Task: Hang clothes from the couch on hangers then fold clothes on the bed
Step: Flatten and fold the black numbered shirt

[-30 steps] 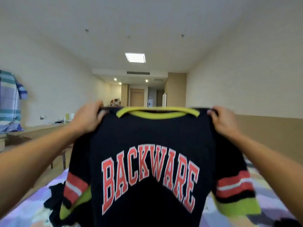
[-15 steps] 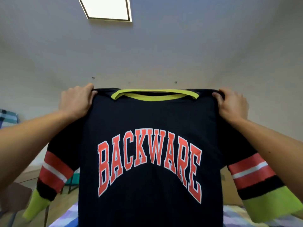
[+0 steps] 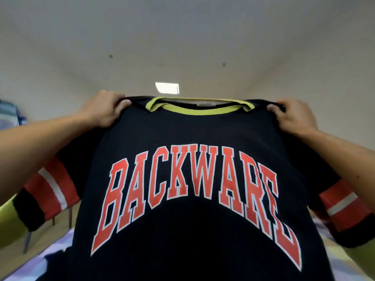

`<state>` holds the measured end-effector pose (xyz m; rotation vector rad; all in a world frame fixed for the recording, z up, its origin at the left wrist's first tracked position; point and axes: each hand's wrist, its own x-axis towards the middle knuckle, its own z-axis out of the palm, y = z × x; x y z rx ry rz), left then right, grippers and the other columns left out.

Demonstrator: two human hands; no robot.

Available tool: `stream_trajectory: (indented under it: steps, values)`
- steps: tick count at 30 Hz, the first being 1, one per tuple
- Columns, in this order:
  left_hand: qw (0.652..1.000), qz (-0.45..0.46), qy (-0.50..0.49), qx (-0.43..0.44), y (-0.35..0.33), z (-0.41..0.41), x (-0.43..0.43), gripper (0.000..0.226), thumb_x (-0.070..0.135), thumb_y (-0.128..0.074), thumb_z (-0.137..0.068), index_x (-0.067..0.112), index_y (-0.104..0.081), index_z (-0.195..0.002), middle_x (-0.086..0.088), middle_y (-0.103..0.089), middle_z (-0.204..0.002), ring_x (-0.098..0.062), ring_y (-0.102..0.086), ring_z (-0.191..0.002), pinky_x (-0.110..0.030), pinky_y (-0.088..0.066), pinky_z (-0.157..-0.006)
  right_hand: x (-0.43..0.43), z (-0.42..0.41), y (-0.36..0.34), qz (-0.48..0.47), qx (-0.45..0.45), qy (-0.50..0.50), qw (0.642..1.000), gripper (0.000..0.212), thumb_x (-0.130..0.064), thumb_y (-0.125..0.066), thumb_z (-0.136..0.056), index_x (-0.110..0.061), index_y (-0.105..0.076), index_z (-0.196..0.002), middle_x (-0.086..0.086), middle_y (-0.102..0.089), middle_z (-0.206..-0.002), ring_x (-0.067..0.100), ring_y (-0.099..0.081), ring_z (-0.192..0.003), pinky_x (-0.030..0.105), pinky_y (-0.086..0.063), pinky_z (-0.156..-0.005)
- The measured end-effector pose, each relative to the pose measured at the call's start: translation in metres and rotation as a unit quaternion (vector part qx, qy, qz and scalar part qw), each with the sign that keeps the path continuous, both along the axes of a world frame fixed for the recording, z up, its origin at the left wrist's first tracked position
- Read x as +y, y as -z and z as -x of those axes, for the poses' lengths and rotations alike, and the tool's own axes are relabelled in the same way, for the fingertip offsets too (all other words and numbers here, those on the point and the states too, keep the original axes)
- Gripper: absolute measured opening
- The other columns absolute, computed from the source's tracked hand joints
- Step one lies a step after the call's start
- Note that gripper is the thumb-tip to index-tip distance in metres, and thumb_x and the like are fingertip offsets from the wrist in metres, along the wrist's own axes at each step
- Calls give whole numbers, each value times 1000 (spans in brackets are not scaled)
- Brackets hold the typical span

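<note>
A black T-shirt (image 3: 194, 142) with orange "BACKWARE" lettering, a yellow-green collar and red, white and yellow-green sleeve bands hangs spread out in front of me. My left hand (image 3: 103, 110) grips its left shoulder seam, thumb over the front. My right hand (image 3: 290, 116) grips the right shoulder seam the same way. The shirt is held up high and fills the lower half of the view, tilted toward me. The bed (image 3: 40, 262) with a pale purple patterned cover shows under it at the lower left.
A striped blue garment (image 3: 10, 114) hangs at the far left wall. Chair or table legs (image 3: 60, 218) stand on the wooden floor at the left. The ceiling with a light panel (image 3: 167, 88) fills the upper view.
Both hands have kept hold of the shirt's shoulders. The view tilted up to the ceiling and has come partly back down; the shirt's lower part swings closer to me.
</note>
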<state>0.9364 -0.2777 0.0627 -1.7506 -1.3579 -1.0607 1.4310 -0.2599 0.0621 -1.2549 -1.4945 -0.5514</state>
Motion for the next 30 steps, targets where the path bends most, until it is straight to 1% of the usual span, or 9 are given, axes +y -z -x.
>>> stream_trajectory:
  steps: [4,8,11,15,20,22,24,27,30]
  values:
    - [983,180,12,-11,123,-6,78,31,31,-49,-104,8,-62,-87,-22,-68,-90,-38,-63,-87,-39,-44,-73,74,0,119,181,-17,-46,982,29,-41,-66,-96,-18,-65,-79,13,-66,-91,31,-60,-92,36,-43,-76]
    - [939,343,7,-13,280,-13,156,25,32,-56,-102,14,-69,-92,-16,-72,-97,-33,-65,-91,-33,-43,-74,150,-1,269,363,-53,-49,929,30,-37,-73,-92,-12,-66,-76,9,-63,-78,27,-59,-79,33,-37,-66]
    - [908,417,-24,-34,404,-12,197,21,35,-59,-100,26,-59,-80,-18,-72,-100,-34,-65,-92,-35,-45,-75,195,0,383,444,-58,-45,893,29,-40,-73,-91,-19,-63,-72,5,-65,-78,28,-63,-82,34,-42,-68]
    - [891,449,-64,-32,524,-22,231,30,48,-53,-99,24,-67,-91,-12,-72,-106,-33,-66,-101,-42,-52,-79,235,-3,507,508,-72,-3,858,34,-48,-65,-94,-21,-60,-74,5,-62,-85,31,-63,-92,40,-50,-77]
    - [903,390,-170,-54,546,-39,254,57,65,-38,-98,19,-67,-82,-13,-68,-88,-37,-66,-89,-38,-43,-68,265,-10,564,490,-72,50,868,47,-57,-56,-97,-16,-57,-72,10,-63,-86,34,-63,-91,37,-40,-66]
    - [898,393,-184,-66,542,-47,260,51,60,-42,-99,17,-65,-81,-15,-65,-88,-38,-64,-90,-40,-42,-71,269,-10,561,492,-75,49,866,51,-59,-54,-97,-13,-58,-73,8,-62,-80,33,-63,-87,37,-40,-64]
    - [914,358,-177,-72,538,-61,262,37,46,-52,-99,12,-60,-87,-20,-65,-96,-42,-61,-95,-46,-42,-78,268,-17,547,513,-67,20,856,56,-58,-52,-98,-6,-64,-81,13,-65,-82,34,-63,-87,38,-45,-68]
    - [959,270,-75,-36,530,-114,252,23,29,-61,-94,9,-57,-103,-25,-57,-108,-45,-51,-103,-54,-38,-88,250,-50,518,573,-62,-19,817,65,-58,-44,-101,2,-67,-98,21,-68,-102,35,-62,-94,39,-45,-82]
    - [950,283,124,-35,522,-183,228,29,39,-51,-88,15,-60,-101,-15,-55,-104,-37,-50,-101,-50,-41,-88,220,-83,499,663,7,-59,747,69,-67,-50,-94,-4,-70,-112,23,-67,-106,27,-63,-89,36,-51,-81]
